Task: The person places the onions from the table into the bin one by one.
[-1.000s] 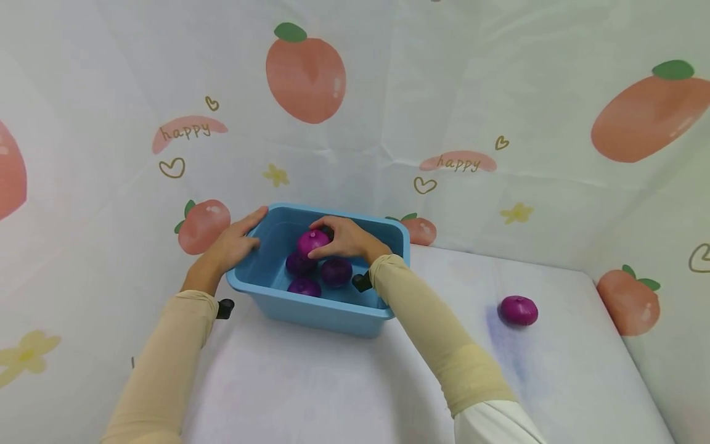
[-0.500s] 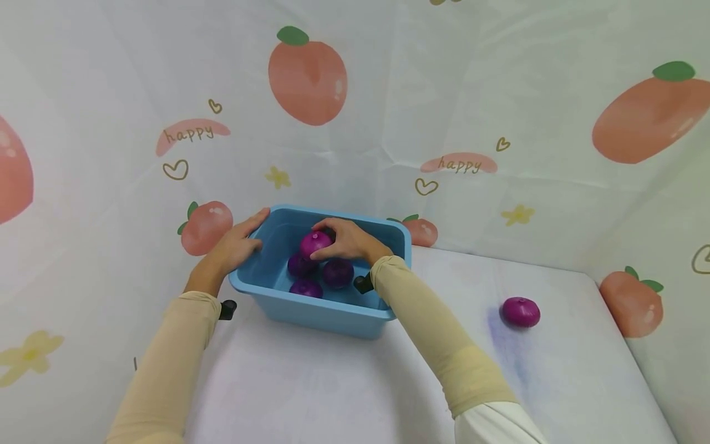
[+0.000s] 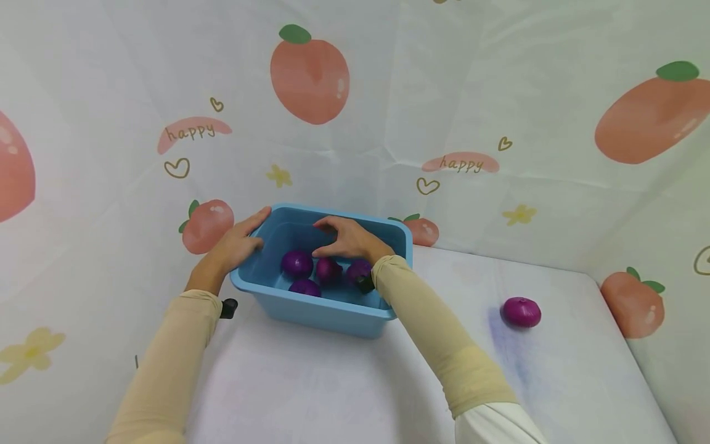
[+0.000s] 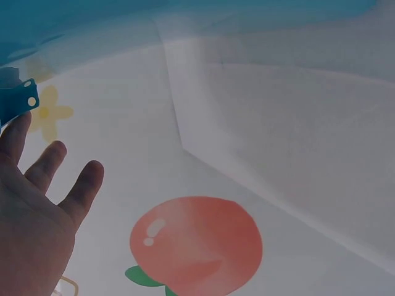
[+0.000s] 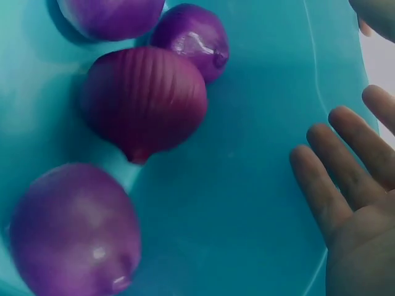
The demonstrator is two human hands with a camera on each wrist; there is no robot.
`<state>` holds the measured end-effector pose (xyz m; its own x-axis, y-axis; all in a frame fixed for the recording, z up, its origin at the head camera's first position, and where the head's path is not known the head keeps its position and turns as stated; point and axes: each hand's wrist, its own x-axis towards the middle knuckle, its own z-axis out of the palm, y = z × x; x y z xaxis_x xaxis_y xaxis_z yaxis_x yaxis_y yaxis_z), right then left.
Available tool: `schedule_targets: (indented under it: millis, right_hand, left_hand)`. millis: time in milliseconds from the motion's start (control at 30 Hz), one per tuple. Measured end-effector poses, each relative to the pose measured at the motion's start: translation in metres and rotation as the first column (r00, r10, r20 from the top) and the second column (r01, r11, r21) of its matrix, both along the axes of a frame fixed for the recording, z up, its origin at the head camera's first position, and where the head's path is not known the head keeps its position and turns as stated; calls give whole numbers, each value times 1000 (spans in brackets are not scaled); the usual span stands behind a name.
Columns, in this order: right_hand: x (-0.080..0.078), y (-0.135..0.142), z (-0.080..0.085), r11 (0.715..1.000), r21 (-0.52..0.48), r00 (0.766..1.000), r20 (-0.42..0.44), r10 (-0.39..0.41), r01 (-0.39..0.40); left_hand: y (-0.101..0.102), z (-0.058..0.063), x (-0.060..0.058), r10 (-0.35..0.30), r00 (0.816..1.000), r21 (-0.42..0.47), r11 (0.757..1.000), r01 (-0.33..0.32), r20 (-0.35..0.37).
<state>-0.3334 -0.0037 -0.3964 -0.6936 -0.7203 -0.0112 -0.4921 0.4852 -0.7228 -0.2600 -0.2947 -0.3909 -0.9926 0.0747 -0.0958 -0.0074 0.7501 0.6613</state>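
In the head view my left hand (image 3: pixel 235 245) holds the left end of a blue plastic tub (image 3: pixel 322 319), thumb over the rim. The left wrist view shows several of its fingers (image 4: pixel 84 191) stretched along the outside. My right hand (image 3: pixel 348 239) hovers inside the tub, fingers spread, nothing between them. Below it lies a red onion (image 3: pixel 328 271) on its side, its pointed tip showing in the right wrist view. Round it lie purple onions: one at the left (image 3: pixel 297 264), one in front (image 3: pixel 305 287), one at the right (image 3: pixel 358 271), partly behind my wrist camera.
Another red onion (image 3: pixel 521 312) sits on the white tabletop (image 3: pixel 444 370) to the right of the tub, beside a bluish stain (image 3: pixel 507 345). A fruit-printed cloth (image 3: pixel 355 123) hangs close behind the tub and along the sides.
My right hand has let go of the red onion, which has dropped among the others in the tub. The onions there have shifted, one to the right. My left hand stays at the rim.
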Motion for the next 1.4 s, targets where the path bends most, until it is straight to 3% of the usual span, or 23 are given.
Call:
schedule_targets:
  millis: [333, 733, 1133, 1400]
  right_hand:
    - [4, 3, 6, 1000, 6, 1000, 15, -18, 18]
    - [8, 10, 24, 995, -100, 998, 62, -14, 21]
    - [24, 75, 55, 978, -179, 993, -22, -116, 111]
    - [40, 136, 55, 954, -196, 968, -57, -243, 227]
  left_hand:
    - [3, 1, -2, -17, 1000, 8, 1000, 17, -16]
    - [5, 0, 2, -11, 1000, 15, 1000, 11, 23]
    - [1, 1, 4, -8, 999, 22, 1000, 7, 39]
    - [1, 5, 6, -2, 998, 21, 1000, 0, 58]
